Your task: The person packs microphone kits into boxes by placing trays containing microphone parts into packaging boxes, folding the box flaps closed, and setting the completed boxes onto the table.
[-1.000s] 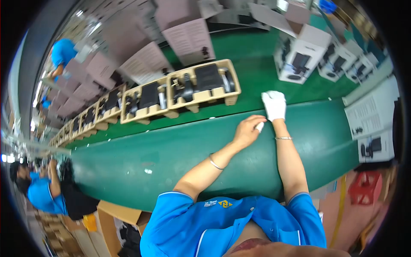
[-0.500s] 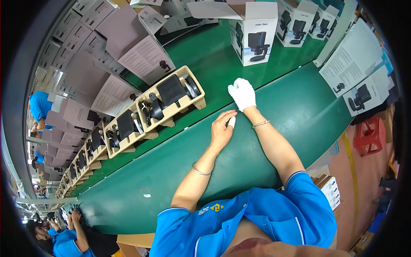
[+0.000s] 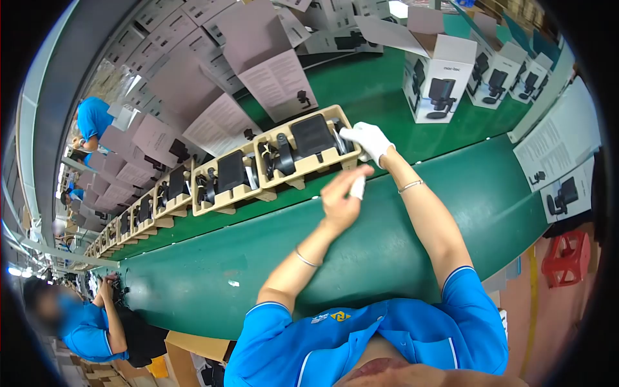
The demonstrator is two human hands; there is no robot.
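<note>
My right hand (image 3: 369,140) wears a white glove and reaches over the green belt. Its fingertips lie on the right end of a beige pulp tray (image 3: 303,169) that holds black parts (image 3: 312,134). Whether the fingers grip the tray edge is unclear. My left hand (image 3: 340,195) is bare, with a white cot on one finger. It hovers just in front of the tray with fingers stretched out and nothing in it. A thin bracelet sits on each wrist.
More filled beige trays (image 3: 222,180) run in a line down the green conveyor (image 3: 213,258) to the left. White product boxes (image 3: 437,74) stand behind, and open cartons with leaflets (image 3: 277,74) at the far side. Printed sheets (image 3: 558,142) lie at the right. Another person in blue (image 3: 80,326) stands lower left.
The nearest tray has come along the belt to my hands. My gloved right hand moved from the belt edge onto the tray's end, and my left hand lifted off the belt.
</note>
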